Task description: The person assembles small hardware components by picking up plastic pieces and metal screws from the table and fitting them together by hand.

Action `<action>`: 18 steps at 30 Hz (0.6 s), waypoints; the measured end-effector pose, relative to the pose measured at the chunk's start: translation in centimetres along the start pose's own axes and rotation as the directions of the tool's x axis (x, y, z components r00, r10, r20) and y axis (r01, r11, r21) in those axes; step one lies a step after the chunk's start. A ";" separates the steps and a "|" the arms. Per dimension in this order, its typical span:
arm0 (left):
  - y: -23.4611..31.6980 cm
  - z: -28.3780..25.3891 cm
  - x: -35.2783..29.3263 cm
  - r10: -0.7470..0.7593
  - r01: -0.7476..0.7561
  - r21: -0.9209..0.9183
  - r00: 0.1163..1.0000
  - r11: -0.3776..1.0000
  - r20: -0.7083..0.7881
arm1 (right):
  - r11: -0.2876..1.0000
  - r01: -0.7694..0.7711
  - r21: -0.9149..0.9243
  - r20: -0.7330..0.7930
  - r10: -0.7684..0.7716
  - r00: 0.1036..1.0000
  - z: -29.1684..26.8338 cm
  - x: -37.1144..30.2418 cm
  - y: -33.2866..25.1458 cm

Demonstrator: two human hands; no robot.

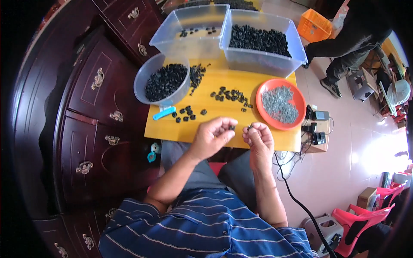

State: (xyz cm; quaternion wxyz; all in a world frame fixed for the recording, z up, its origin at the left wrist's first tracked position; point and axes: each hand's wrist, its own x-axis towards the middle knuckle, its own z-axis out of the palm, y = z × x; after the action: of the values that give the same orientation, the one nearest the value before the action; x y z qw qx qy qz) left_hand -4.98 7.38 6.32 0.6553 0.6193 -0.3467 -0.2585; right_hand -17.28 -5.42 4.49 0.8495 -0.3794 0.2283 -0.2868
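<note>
Over the near edge of the yellow table (198, 131), my left hand (210, 136) pinches a small black plastic part (232, 127) between thumb and fingers. A short gap away, my right hand (260, 144) is closed at the fingertips on something tiny, too small to name. Beyond my hands lies a loose group of small black parts (232, 95). More black pieces (186, 113) lie to the left, beside a light-blue handled tool (164, 113). On the right, an orange-red plate (259, 103) holds a heap of thin silvery metal pins (279, 104).
A round clear tub (138, 91) of black parts stands at left. Behind are two clear bins, one nearly bare (189, 45) and one well filled (262, 60). Chargers (320, 115) and cables sit right of the table. Dark drawers (99, 112) flank the left; another person (344, 47) stands far right.
</note>
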 end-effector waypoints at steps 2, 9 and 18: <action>0.2 -0.8 0.3 0.015 -0.018 0.111 1.000 0.994 0.027 | 0.999 0.035 -0.039 0.009 -0.035 0.999 0.0 -0.1 0.7; 1.2 -0.8 0.5 0.124 -0.133 0.249 0.991 0.959 0.052 | 0.995 0.011 -0.104 0.059 -0.005 0.998 0.0 -0.8 0.8; 1.4 -0.4 0.5 0.180 -0.191 0.269 0.982 0.944 0.066 | 0.991 0.041 -0.130 0.116 -0.026 0.993 0.0 -0.9 1.0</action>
State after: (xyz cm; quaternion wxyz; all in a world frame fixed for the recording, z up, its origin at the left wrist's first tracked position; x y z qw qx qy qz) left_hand -4.47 7.37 7.75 0.5776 0.6633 -0.4489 -0.1577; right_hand -17.69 -4.28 3.89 0.8292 -0.4543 0.1915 -0.2634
